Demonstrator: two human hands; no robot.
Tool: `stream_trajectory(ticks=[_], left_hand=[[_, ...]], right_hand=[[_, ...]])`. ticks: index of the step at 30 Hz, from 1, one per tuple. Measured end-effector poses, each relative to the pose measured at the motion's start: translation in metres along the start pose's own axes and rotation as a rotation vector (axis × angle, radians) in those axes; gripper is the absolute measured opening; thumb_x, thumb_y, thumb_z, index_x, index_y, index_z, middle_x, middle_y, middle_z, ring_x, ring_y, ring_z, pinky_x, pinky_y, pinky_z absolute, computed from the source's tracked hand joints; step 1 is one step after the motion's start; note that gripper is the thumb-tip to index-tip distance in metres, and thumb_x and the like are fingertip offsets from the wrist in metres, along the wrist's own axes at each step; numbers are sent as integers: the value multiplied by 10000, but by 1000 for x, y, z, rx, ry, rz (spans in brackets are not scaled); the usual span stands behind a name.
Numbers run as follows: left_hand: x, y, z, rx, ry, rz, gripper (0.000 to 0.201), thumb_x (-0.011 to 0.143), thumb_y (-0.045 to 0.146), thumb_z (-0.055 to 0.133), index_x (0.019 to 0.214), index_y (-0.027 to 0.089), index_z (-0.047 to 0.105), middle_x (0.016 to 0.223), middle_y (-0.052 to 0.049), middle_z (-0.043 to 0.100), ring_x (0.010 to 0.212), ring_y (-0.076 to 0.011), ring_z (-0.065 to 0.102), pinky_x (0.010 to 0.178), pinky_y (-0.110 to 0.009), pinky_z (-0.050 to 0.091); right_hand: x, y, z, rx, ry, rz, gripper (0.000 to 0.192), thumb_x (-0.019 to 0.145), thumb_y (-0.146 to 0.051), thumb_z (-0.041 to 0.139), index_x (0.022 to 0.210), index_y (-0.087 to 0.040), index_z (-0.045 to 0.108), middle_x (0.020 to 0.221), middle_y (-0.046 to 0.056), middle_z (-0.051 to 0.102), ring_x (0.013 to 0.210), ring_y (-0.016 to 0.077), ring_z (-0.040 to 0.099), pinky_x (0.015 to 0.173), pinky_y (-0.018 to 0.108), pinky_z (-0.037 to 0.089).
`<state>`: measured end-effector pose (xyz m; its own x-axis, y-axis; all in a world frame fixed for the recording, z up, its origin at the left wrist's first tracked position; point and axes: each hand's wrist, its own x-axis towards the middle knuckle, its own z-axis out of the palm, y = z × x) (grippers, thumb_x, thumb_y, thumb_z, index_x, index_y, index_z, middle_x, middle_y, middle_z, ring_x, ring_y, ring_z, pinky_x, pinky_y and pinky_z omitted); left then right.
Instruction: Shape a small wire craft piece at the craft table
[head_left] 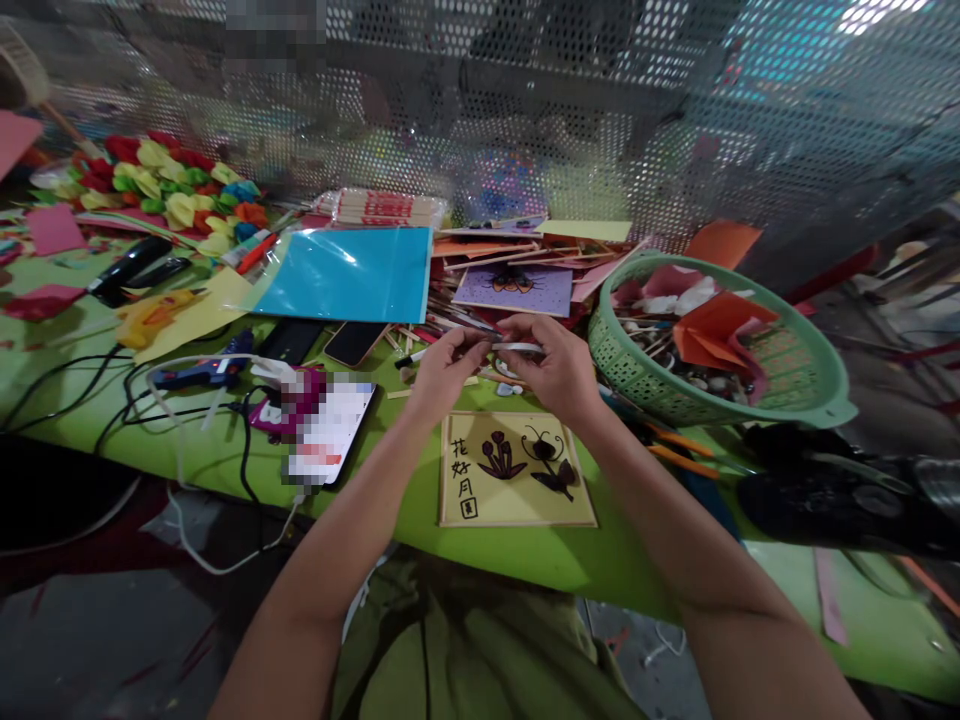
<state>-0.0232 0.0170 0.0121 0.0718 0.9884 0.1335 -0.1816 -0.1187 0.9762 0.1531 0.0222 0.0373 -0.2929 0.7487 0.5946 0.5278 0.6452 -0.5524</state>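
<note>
My right hand (551, 362) is closed on a narrow white band (525, 348), curved like the edge of a tape roll. Close to its left end, the fingers of my left hand (448, 368) are pinched together; what they hold is too small to make out. Both hands are raised above a yellow card (517, 510) with a thin pale border. Dark flower shapes, a butterfly-like figure and handwritten Chinese characters are on that card, which lies flat at the table's front.
A green basket (720, 405) of scraps stands at the right, with orange-handled scissors (682, 450) beside it. A blue sheet (345, 275), a phone (337, 435), a glue gun (206, 375) and loose cables lie at the left. A perforated metal panel (480, 130) rises behind.
</note>
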Motion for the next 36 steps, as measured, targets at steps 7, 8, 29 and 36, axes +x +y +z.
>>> stream_trajectory(ticks=[7,8,29,36], left_hand=[[-1,1,2,-196,-17,-157,152,843,329,756,819,203,675,771,-12,681,672,-134,659,666,-269,537],[-1,1,3,-224,-11,-174,151,843,317,756,808,200,667,768,-11,686,676,-137,670,685,-275,548],[8,6,-11,-508,391,-121,97,874,183,708,794,187,654,855,-48,790,895,-178,768,874,-314,574],[8,2,-14,-548,412,-121,61,893,194,684,842,174,658,921,-74,787,979,-197,757,931,-347,560]], right_hand=[[2,1,0,-17,-59,95,45,858,-235,630,901,-226,641,895,35,714,809,195,649,758,339,498],[3,2,-1,-8,-71,96,59,855,-242,635,912,-225,640,907,37,713,819,196,647,761,336,495],[2,38,-22,-726,-636,404,407,759,-225,678,1145,-149,574,1039,172,719,970,315,656,729,327,433],[9,39,-41,-431,-562,519,565,714,-311,668,1254,-183,558,968,77,711,809,261,659,701,333,472]])
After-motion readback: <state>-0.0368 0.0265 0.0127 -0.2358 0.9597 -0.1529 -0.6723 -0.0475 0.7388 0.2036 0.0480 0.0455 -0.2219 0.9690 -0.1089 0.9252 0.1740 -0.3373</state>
